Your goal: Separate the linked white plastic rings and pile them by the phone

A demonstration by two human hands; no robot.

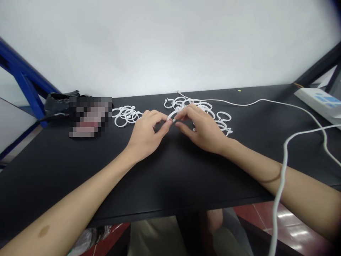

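A white plastic ring (173, 114) is between my hands above the black tabletop, its lower part hidden by fingers. My left hand (148, 131) pinches its left side between thumb and index finger. From the right, my right hand (204, 126) holds the ring's other side with bent fingers, the thumb a little apart. Behind and beside that hand lies a loose pile of similar white rings (224, 116), some with a small eyelet or clasp. A smaller cluster of white rings (121, 121) rests just left of my left hand.
A white cable (249, 105) crosses the black table (170, 181); a thicker white cord (283, 170) hangs in front of my right forearm. At left are a black plastic bag (60, 103) and a blurred-out item (89, 117). A white device (319, 101) stands far right. A white wall backs the table.
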